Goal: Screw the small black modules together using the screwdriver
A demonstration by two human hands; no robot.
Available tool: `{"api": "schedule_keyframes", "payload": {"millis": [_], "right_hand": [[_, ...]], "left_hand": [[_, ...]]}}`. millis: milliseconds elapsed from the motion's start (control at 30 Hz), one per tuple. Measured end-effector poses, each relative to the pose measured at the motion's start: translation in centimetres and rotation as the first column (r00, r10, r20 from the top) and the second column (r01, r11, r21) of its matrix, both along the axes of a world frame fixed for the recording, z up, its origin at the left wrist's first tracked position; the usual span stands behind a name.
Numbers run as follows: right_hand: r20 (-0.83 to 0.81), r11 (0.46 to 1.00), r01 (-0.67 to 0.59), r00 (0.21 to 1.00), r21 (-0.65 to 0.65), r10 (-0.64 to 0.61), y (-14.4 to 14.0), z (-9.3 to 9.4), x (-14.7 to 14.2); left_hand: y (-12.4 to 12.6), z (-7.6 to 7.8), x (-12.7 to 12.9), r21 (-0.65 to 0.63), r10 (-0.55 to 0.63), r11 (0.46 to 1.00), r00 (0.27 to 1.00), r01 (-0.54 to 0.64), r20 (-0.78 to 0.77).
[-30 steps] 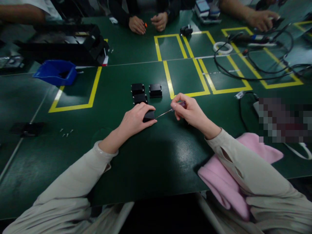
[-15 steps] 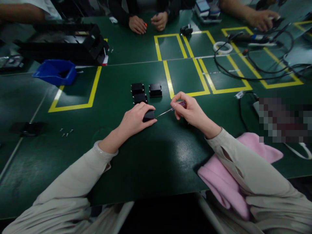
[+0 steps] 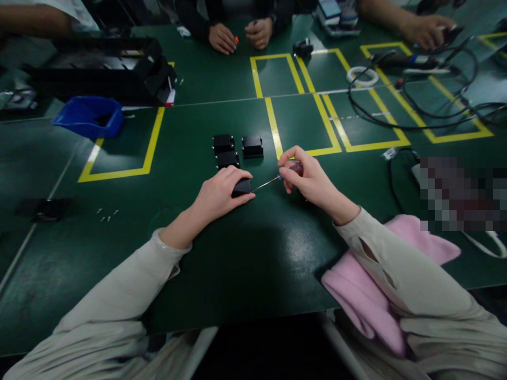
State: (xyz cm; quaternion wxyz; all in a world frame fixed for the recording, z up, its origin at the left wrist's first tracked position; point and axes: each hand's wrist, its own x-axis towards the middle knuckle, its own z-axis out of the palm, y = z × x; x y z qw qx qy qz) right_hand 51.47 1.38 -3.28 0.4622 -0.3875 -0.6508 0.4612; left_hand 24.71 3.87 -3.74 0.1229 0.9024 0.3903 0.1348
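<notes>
My left hand (image 3: 220,195) presses a small black box (image 3: 242,187) down on the green table (image 3: 245,253), fingers curled over its top. My right hand (image 3: 311,182) grips a small screwdriver (image 3: 277,178) with a dark red handle; its thin metal shaft points left and its tip meets the right side of the box. Just beyond my left hand, three more black boxes (image 3: 237,148) stand close together.
A blue bin (image 3: 89,116) and a black fixture (image 3: 103,68) sit at the far left, loose screws (image 3: 106,214) near left. Black cables (image 3: 415,100) and a white tape ring (image 3: 362,77) lie far right. Pink cloth (image 3: 364,295) lies under my right arm. Other people's hands (image 3: 237,37) rest opposite.
My right hand's fingers have shifted slightly on the screwdriver handle, the hand rising a little. The left hand and box have not moved.
</notes>
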Motion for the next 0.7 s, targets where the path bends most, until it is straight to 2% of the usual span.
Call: {"api": "schedule_keyframes", "payload": {"millis": [367,700], "right_hand": [[0.039,0.999,0.001,0.999,-0.035,0.000,-0.02,0.23,0.04],[0.009,0.999,0.029,1.000,-0.018,-0.029,0.04,-0.13,-0.04]], "left_hand": [[-0.04,0.03,0.02,0.007,0.007,1.000,1.000,-0.008,0.005],[0.05,-0.16,-0.04,0.013,-0.001,1.000,1.000,0.001,0.002]]}}
